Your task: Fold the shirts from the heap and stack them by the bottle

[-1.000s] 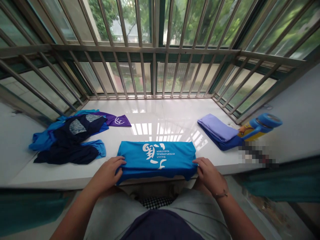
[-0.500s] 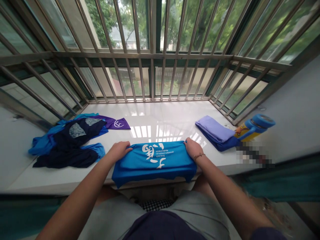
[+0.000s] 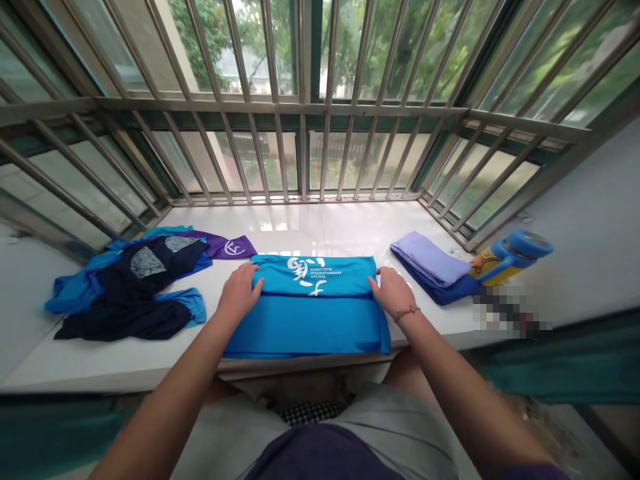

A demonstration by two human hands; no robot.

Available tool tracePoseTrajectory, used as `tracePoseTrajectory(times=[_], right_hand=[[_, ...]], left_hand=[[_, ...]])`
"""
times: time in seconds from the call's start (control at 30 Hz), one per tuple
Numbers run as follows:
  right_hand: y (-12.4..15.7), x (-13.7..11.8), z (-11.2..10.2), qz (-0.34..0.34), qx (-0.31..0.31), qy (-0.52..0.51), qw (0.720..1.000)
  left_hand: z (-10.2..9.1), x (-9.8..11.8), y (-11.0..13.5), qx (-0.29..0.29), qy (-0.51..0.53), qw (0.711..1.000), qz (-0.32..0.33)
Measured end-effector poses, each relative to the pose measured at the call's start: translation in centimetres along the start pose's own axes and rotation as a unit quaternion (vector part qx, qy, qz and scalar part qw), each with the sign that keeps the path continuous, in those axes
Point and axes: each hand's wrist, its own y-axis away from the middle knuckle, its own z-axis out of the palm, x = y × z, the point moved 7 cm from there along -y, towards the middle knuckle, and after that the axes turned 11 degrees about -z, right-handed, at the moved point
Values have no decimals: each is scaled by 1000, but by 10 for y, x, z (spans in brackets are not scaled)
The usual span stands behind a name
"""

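Observation:
A bright blue T-shirt (image 3: 310, 325) with white lettering lies before me on the white sill. Its far part is folded over, making a narrower band with the upside-down print on top. At the band's left edge is my left hand (image 3: 239, 292), thumb and fingers apart, touching the fabric. My right hand (image 3: 395, 293), wearing a thin bracelet, rests at the right edge with its thumb against the cloth and its fingers apart from the thumb. The shirt's near edge lies along the sill's front.
To the left is a loose heap of dark navy (image 3: 135, 293), blue and purple clothes (image 3: 227, 245). On the right, a folded lavender garment (image 3: 433, 257) tops a folded dark blue one (image 3: 440, 291), beside a blue-and-yellow bottle (image 3: 515, 257). Metal bars (image 3: 280, 105) enclose the sill (image 3: 320, 223).
The printed part of the shirt has moved away from me and now lies flat, with a plain blue layer showing nearer. Both hands have loosened from their pinch on the shirt's corners.

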Motion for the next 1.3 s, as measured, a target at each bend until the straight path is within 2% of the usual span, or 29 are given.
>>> tracePoseTrajectory(times=[0.13, 0.2, 0.3, 0.4, 0.57, 0.63, 0.7, 0.77, 0.83, 0.93, 1.03, 1.1, 1.2, 1.3], right_hand=[[58, 5, 33, 53, -58, 9, 997], [70, 21, 35, 99, -62, 1, 993], [77, 54, 26, 178, -62, 0, 982], [83, 68, 19, 217, -53, -16, 975], [86, 27, 29, 104, -46, -71, 991], [86, 22, 32, 93, -51, -76, 991], [88, 33, 30, 127, -38, -89, 987], [94, 53, 22, 175, -1, -109, 979], [107, 67, 16, 195, 35, -129, 972], [134, 63, 20, 133, 28, -176, 975], [168, 39, 37, 48, 0, -181, 982], [185, 24, 47, 1, 21, -154, 988], [196, 7, 61, -50, 62, -118, 990], [193, 2, 68, -51, 91, -125, 987]], left_hand=[[13, -29, 74, -51, 21, 998, 27], [16, -39, 100, -78, 5, 997, 24], [14, -45, 119, -100, -27, 995, 5], [11, -44, 122, -108, -37, 993, -7], [8, -41, 120, -98, -39, 994, -10], [8, -41, 121, -99, -40, 994, -9], [9, -42, 121, -101, -40, 994, -10], [9, -42, 121, -103, -40, 994, -9], [9, -42, 120, -103, -41, 994, -8], [7, -40, 120, -99, -44, 994, -8], [6, -39, 120, -98, -44, 994, -7], [6, -38, 120, -97, -41, 994, -5], [5, -38, 120, -90, -37, 995, -7], [6, -39, 120, -88, -36, 995, -9]])
